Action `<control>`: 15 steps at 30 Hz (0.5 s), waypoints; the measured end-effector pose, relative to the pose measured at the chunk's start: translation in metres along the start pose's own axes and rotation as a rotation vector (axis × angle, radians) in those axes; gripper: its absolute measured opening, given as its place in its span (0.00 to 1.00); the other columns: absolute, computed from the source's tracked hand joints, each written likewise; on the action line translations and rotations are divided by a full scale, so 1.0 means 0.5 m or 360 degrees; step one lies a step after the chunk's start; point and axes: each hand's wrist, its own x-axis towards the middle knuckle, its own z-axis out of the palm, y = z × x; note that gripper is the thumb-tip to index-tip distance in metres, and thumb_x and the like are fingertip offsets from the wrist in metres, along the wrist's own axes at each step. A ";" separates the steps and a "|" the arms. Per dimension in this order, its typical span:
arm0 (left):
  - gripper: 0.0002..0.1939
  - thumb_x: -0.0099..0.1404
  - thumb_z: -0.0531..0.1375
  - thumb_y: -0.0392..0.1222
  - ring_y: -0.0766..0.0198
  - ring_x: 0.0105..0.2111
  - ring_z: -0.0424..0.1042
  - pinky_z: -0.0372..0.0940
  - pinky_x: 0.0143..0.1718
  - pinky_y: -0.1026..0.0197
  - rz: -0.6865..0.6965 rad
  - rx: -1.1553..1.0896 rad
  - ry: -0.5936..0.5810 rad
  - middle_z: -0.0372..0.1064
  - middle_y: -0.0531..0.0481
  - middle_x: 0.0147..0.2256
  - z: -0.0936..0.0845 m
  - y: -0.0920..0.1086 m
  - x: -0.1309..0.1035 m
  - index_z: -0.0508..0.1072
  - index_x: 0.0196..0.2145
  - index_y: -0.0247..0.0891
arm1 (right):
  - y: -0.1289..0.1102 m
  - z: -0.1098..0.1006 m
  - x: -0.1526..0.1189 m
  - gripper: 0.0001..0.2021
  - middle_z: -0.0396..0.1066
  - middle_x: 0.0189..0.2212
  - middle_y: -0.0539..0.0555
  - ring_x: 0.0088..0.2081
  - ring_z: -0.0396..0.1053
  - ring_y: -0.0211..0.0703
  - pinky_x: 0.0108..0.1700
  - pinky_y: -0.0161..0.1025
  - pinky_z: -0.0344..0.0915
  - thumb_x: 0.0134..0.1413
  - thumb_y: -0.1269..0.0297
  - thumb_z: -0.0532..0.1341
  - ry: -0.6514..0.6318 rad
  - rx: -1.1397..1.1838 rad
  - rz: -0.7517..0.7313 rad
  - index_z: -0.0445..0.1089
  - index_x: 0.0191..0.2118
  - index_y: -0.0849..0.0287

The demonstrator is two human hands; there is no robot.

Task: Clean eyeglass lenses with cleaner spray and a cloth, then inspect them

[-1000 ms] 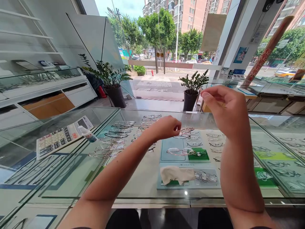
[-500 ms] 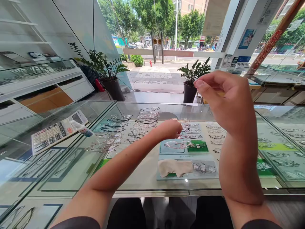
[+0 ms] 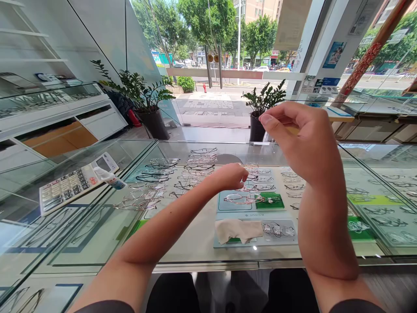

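Observation:
My left hand (image 3: pixel 230 176) reaches out over the glass counter, its fingers curled closed. Whatever those fingers may hold is hidden from view. Beneath and just beyond it lie rows of eyeglasses (image 3: pixel 260 178). My right hand (image 3: pixel 306 141) is raised above the counter, thumb and fingertips pinched together; anything between them is too small to make out. A pair of thin-rimmed eyeglasses (image 3: pixel 239 198) rests on the light blue mat (image 3: pixel 254 210), nearer me than the left hand. On the mat's near part are a beige cloth (image 3: pixel 237 230) and several folded eyeglasses (image 3: pixel 278 229).
A calculator (image 3: pixel 78 182) lies on the left of the counter with a small white bottle (image 3: pixel 110 177) against it. More eyeglasses (image 3: pixel 156 174) are spread left of centre. Potted plants (image 3: pixel 154 124) stand beyond the counter, before the glass doors (image 3: pixel 213 65).
My right hand has shifted slightly left and down, still pinched. The left hand stays almost in place, still curled. The view has moved a little.

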 end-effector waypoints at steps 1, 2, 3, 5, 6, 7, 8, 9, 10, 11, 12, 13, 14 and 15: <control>0.15 0.60 0.62 0.28 0.55 0.38 0.77 0.61 0.31 0.58 0.0012 -0.0015 0.0043 0.82 0.45 0.40 -0.004 -0.003 0.000 0.84 0.42 0.40 | 0.000 0.000 0.000 0.12 0.81 0.35 0.53 0.40 0.78 0.46 0.46 0.45 0.76 0.69 0.53 0.65 0.0003 -0.0005 -0.0001 0.78 0.37 0.54; 0.20 0.59 0.60 0.24 0.56 0.38 0.77 0.61 0.31 0.58 0.0026 -0.0031 0.0090 0.81 0.45 0.42 -0.008 -0.005 -0.001 0.83 0.44 0.39 | -0.001 0.001 0.000 0.12 0.81 0.35 0.53 0.40 0.78 0.46 0.46 0.45 0.76 0.69 0.53 0.65 0.0006 -0.0009 0.0000 0.78 0.37 0.54; 0.24 0.57 0.58 0.21 0.57 0.38 0.77 0.62 0.32 0.59 0.0041 -0.0045 0.0132 0.81 0.46 0.44 -0.010 -0.008 -0.001 0.83 0.45 0.39 | -0.002 0.002 0.000 0.12 0.81 0.35 0.53 0.40 0.78 0.46 0.46 0.46 0.76 0.69 0.54 0.65 0.0008 -0.0014 0.0004 0.78 0.37 0.55; 0.29 0.56 0.55 0.17 0.59 0.37 0.76 0.62 0.33 0.60 0.0049 -0.0057 0.0186 0.79 0.46 0.46 -0.013 -0.010 -0.001 0.83 0.46 0.40 | -0.004 0.002 0.000 0.11 0.81 0.35 0.52 0.39 0.78 0.46 0.47 0.46 0.75 0.69 0.57 0.65 0.0007 -0.0018 0.0013 0.79 0.37 0.55; 0.29 0.56 0.54 0.17 0.59 0.36 0.76 0.62 0.33 0.60 0.0042 -0.0052 0.0193 0.79 0.45 0.47 -0.013 -0.011 0.000 0.83 0.47 0.40 | -0.004 0.003 0.000 0.10 0.81 0.36 0.52 0.40 0.78 0.45 0.47 0.46 0.75 0.69 0.58 0.65 0.0004 -0.0018 0.0014 0.79 0.37 0.56; 0.30 0.56 0.54 0.16 0.60 0.36 0.75 0.62 0.33 0.60 0.0037 -0.0042 0.0192 0.78 0.45 0.48 -0.013 -0.011 0.000 0.83 0.47 0.40 | -0.005 0.003 0.000 0.10 0.81 0.35 0.52 0.40 0.78 0.45 0.47 0.47 0.75 0.69 0.58 0.65 -0.0001 -0.0019 0.0013 0.79 0.37 0.56; 0.30 0.56 0.53 0.16 0.60 0.35 0.75 0.62 0.33 0.60 0.0030 -0.0031 0.0187 0.77 0.45 0.48 -0.012 -0.011 0.001 0.83 0.47 0.40 | -0.005 0.003 0.000 0.10 0.81 0.35 0.52 0.40 0.78 0.45 0.47 0.47 0.75 0.69 0.59 0.64 -0.0006 -0.0020 0.0010 0.79 0.37 0.57; 0.30 0.57 0.53 0.16 0.60 0.35 0.75 0.62 0.34 0.60 0.0024 -0.0020 0.0184 0.77 0.44 0.48 -0.011 -0.010 0.002 0.83 0.47 0.40 | -0.005 0.003 0.000 0.10 0.81 0.35 0.52 0.40 0.77 0.45 0.47 0.47 0.75 0.69 0.59 0.64 -0.0009 -0.0021 0.0005 0.79 0.37 0.57; 0.30 0.57 0.53 0.15 0.60 0.35 0.75 0.62 0.34 0.60 0.0018 -0.0012 0.0184 0.77 0.44 0.49 -0.009 -0.009 0.002 0.83 0.46 0.40 | -0.005 0.003 0.000 0.10 0.81 0.35 0.52 0.40 0.77 0.45 0.47 0.47 0.75 0.69 0.59 0.64 -0.0013 -0.0022 -0.0002 0.79 0.37 0.58; 0.30 0.57 0.52 0.15 0.60 0.35 0.75 0.62 0.35 0.61 0.0014 -0.0002 0.0188 0.77 0.44 0.49 -0.007 -0.009 0.003 0.83 0.46 0.40 | -0.004 0.003 -0.001 0.10 0.81 0.35 0.52 0.39 0.77 0.45 0.47 0.47 0.75 0.69 0.59 0.64 -0.0015 -0.0023 -0.0011 0.79 0.38 0.58; 0.30 0.57 0.52 0.15 0.60 0.35 0.75 0.62 0.35 0.60 0.0012 0.0011 0.0196 0.77 0.44 0.48 -0.005 -0.009 0.004 0.83 0.46 0.40 | -0.004 0.002 -0.001 0.10 0.80 0.35 0.52 0.39 0.77 0.45 0.48 0.48 0.75 0.69 0.59 0.64 -0.0016 -0.0025 -0.0021 0.79 0.38 0.58; 0.30 0.57 0.52 0.15 0.59 0.34 0.75 0.62 0.35 0.60 0.0013 0.0027 0.0206 0.77 0.44 0.48 -0.002 -0.010 0.005 0.83 0.46 0.39 | -0.002 0.002 -0.001 0.10 0.80 0.35 0.53 0.40 0.77 0.45 0.48 0.48 0.75 0.69 0.58 0.64 -0.0015 -0.0029 -0.0029 0.79 0.38 0.58; 0.30 0.57 0.52 0.15 0.59 0.34 0.75 0.62 0.35 0.60 0.0014 0.0046 0.0217 0.77 0.44 0.48 0.001 -0.011 0.006 0.83 0.46 0.39 | -0.001 0.002 -0.001 0.11 0.80 0.35 0.52 0.40 0.77 0.45 0.49 0.48 0.75 0.70 0.58 0.64 -0.0014 -0.0036 -0.0035 0.79 0.38 0.57; 0.30 0.56 0.52 0.15 0.59 0.34 0.75 0.61 0.34 0.60 0.0017 0.0065 0.0226 0.77 0.43 0.47 0.005 -0.012 0.008 0.83 0.45 0.39 | 0.000 0.002 -0.001 0.11 0.80 0.36 0.52 0.40 0.78 0.45 0.50 0.49 0.75 0.70 0.58 0.63 -0.0013 -0.0044 -0.0037 0.79 0.38 0.57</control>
